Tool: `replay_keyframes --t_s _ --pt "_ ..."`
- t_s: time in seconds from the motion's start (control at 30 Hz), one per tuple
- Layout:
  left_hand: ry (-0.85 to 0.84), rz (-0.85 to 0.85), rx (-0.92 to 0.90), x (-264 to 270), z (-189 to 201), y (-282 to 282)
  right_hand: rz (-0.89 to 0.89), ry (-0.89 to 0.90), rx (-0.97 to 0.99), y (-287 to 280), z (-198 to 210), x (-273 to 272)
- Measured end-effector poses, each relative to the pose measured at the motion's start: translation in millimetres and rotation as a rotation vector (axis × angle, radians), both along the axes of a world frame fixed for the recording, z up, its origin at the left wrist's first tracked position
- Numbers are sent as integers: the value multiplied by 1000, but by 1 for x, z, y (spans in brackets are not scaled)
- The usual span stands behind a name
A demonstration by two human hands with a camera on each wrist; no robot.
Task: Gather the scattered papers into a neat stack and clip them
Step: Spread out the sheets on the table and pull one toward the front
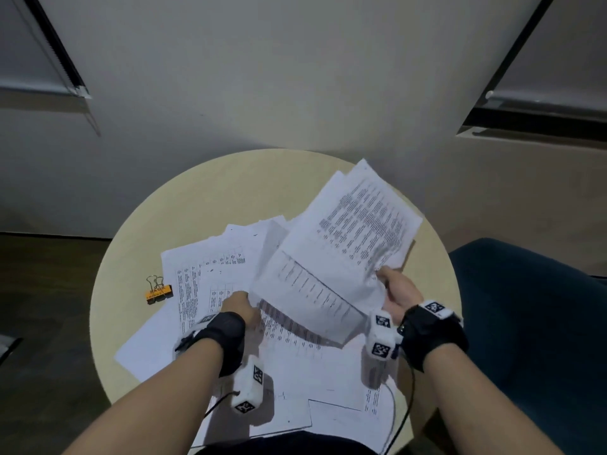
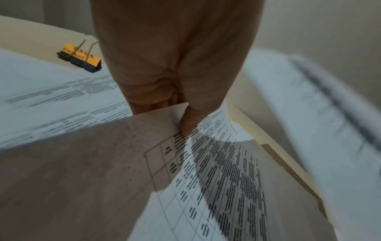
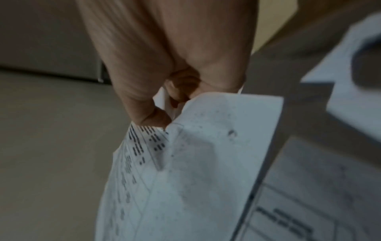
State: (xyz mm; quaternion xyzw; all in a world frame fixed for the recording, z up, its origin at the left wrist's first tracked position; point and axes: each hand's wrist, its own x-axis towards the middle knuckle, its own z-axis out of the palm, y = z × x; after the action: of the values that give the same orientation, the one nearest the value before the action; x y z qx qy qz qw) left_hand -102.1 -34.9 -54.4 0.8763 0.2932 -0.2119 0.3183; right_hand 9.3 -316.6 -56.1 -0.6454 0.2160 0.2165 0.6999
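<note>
Printed white paper sheets lie scattered across our round beige table, our right hand grasping a raised bundle at three o'clock, left hand pinching one corner; we should square edges before reaching the orange binder clip at nine.

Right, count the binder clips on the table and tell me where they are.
1: an orange binder clip with wire handles lies on the round beige table at its left edge, beside the scattered white printed papers. Others could be hidden under the sheets.
</note>
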Motion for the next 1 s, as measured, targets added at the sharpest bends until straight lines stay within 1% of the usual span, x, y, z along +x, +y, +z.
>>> replay_keyframes --t_s 0.03,0.07,0.1,0.2,0.23,0.3,0.37,0.43,0.47,0.5,0.6,0.67,0.73,0.77,0.8,0.87,0.93,1.0 --pt "10 6 -16 -1 -1 -1 56 4 -120 0 -2 -13" --pt "25 13 -36 -2 0 -4 117 -4 -326 -2 -3 -25" --pt "42 16 -51 -3 0 -5 138 9 -470 -4 -3 -40" --pt "59 26 -114 -3 -1 -5 261 147 -593 -12 -24 -61" --pt "59 36 -134 -1 -5 -3 282 162 -613 -13 -31 -64" --pt "55 41 -177 -1 -6 -2 244 151 -664 -15 -36 -61" --pt "70 38 -194 0 -8 -2 179 195 -701 -12 -30 -55" --pt "93 26 -202 0 -10 -3 317 237 -790 -10 -24 -49" --pt "110 35 -200 1 -12 -4 389 226 -824 -11 -25 -46" --pt "125 57 -208 2 -15 -4 439 213 -840 -9 -24 -45" --pt "74 86 -235 6 -17 -7 560 141 -805 -1 -24 -43" --pt "6 83 -219 9 -17 -9 587 190 -776 2 -32 -42" --pt "-34 3 -197 12 -13 -14 480 211 -674 4 -32 -41" --pt "-16 -48 -220 13 -12 -19 415 201 -625 2 -34 -40" --pt "13 -96 -279 14 -10 -24 360 183 -578 -2 -44 -36" --pt "59 -147 -453 17 -7 -33 334 152 -549 -6 -47 -31" --pt "42 -111 -553 18 -3 -39 315 173 -557 -13 -42 -32" --pt "6 -52 -580 19 -5 -40 327 246 -552 -23 -33 -33"
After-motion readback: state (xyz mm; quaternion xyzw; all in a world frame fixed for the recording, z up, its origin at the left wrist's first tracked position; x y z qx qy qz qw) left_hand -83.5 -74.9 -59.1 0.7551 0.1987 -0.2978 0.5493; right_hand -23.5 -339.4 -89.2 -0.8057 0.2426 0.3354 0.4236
